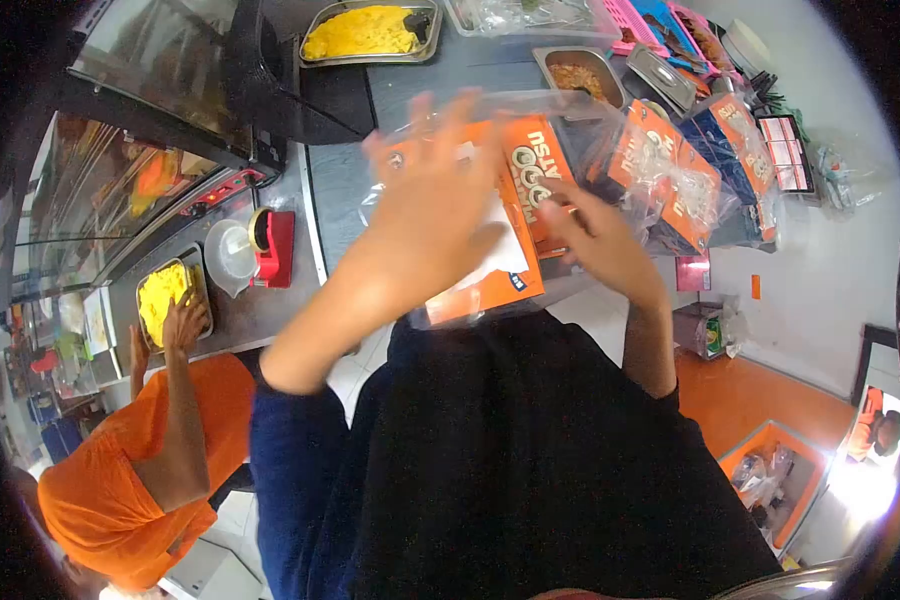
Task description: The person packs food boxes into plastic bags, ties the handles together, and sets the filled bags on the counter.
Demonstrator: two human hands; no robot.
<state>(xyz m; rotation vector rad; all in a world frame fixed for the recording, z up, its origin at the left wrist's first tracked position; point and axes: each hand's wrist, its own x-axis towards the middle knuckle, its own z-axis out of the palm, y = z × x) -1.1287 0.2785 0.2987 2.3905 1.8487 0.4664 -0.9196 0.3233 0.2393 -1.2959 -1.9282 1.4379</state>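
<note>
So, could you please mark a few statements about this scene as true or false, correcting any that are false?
1. The left hand is over the orange package. True.
2. The right hand is in the yellow food. False: it is at the orange package.
3. The co-worker wears a blue top. False: it is orange.
4. The co-worker's hand is at the yellow food. True.

At 1 o'clock, "ATSU" reads on the orange packaging [548,150], its other lettering only partly legible. At 2 o'clock, a plastic-wrapped orange packet [658,165] shows an "M"; its remaining print is unclear.
</note>
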